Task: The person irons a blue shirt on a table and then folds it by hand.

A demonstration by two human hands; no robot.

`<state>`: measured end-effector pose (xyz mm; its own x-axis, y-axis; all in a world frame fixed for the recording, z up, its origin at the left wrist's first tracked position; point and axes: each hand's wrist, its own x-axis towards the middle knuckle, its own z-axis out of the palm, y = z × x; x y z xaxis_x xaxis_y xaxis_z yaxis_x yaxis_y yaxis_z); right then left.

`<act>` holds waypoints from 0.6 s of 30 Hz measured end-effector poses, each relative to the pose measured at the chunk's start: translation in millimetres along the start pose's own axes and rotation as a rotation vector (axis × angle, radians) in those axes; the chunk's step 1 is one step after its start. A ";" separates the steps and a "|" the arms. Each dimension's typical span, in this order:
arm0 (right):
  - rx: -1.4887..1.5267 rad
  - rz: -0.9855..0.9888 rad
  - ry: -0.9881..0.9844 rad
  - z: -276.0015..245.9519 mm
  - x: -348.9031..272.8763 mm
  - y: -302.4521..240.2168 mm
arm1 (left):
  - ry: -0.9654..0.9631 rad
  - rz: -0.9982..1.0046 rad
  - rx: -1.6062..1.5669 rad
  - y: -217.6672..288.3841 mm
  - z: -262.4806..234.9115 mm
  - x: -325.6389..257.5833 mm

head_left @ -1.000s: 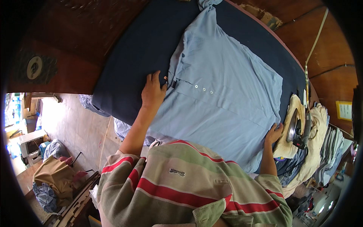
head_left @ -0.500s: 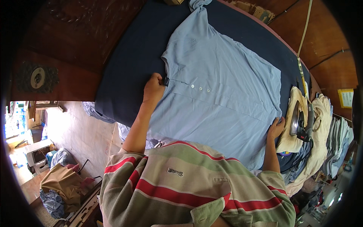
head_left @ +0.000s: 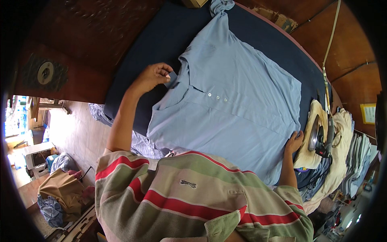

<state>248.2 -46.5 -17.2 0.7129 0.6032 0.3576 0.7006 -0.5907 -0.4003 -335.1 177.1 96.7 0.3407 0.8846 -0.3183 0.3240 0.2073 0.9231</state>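
Observation:
A light blue garment (head_left: 238, 80) with a short row of white buttons lies spread over a dark blue padded cloth (head_left: 141, 52). At its neck end, my left hand (head_left: 153, 77) is closed, thumb and fingers pinching a small blue flap at the neckline. My right hand (head_left: 295, 142) rests at the opposite edge, its fingers closed on the hem. One sleeve runs to the far side and ends in a bunched part (head_left: 221, 6).
To the right, an iron (head_left: 318, 141) stands on a cream cloth pad (head_left: 306, 151), its cord (head_left: 332, 36) hanging from above. Several garments (head_left: 356, 157) hang beyond it. A brown cloth (head_left: 60, 189) lies low on the left. Wooden panels (head_left: 80, 76) border the padded surface.
My left hand has moved left and away from me, drawing the neckline outward, so the neck opening is wider. My right hand remains at the hem.

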 end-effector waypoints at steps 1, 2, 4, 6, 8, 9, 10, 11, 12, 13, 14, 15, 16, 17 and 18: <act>0.001 -0.004 0.002 0.4 0.2 0.6 | -0.034 0.009 0.080 6.6 -9.6 3.0; -0.011 -0.005 0.004 0.4 0.8 0.8 | -0.069 0.017 0.160 12.5 -19.1 7.8; -0.029 -0.009 0.002 2.0 1.1 -0.4 | -0.124 0.047 0.350 21.5 -37.5 17.4; -0.041 -0.023 0.011 2.3 2.5 5.2 | -0.155 0.047 0.514 31.4 -47.3 27.5; -0.040 -0.027 0.009 4.4 2.4 5.6 | -0.152 0.007 0.651 37.9 -50.7 34.6; -0.033 -0.024 0.003 3.5 2.3 4.3 | -0.106 -0.077 0.709 40.5 -49.7 35.9; -0.025 -0.021 -0.004 3.1 1.8 2.8 | -0.043 0.029 0.814 38.3 -51.4 34.4; -0.038 -0.020 -0.009 1.4 1.5 2.2 | 0.013 0.140 0.916 33.5 -51.0 33.4; -0.027 -0.015 -0.013 1.4 0.8 1.0 | 0.071 0.252 1.016 28.2 -50.3 31.6; -0.016 -0.010 -0.018 2.3 0.4 -0.8 | 0.198 0.346 1.194 20.5 -48.0 25.6; -0.015 -0.003 -0.018 0.5 0.5 0.8 | 0.322 0.450 1.359 12.0 -37.7 17.2; -0.013 -0.010 -0.014 -0.2 1.6 2.7 | 0.459 0.553 1.520 2.5 -28.1 5.6; -0.002 -0.020 -0.013 1.6 1.4 1.9 | 0.387 0.492 1.577 -37.0 -30.4 -7.7; 0.010 -0.029 -0.010 4.2 1.7 0.4 | 0.314 0.433 1.633 -71.0 -33.3 -18.9; 0.028 -0.039 0.016 4.5 1.4 3.9 | 0.360 0.355 1.531 -73.2 -24.3 -23.5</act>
<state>251.9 -45.5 -22.1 0.6853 0.6167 0.3873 0.7272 -0.5512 -0.4090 -388.3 151.3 41.8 0.4440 0.8877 0.1224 0.8862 -0.4148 -0.2065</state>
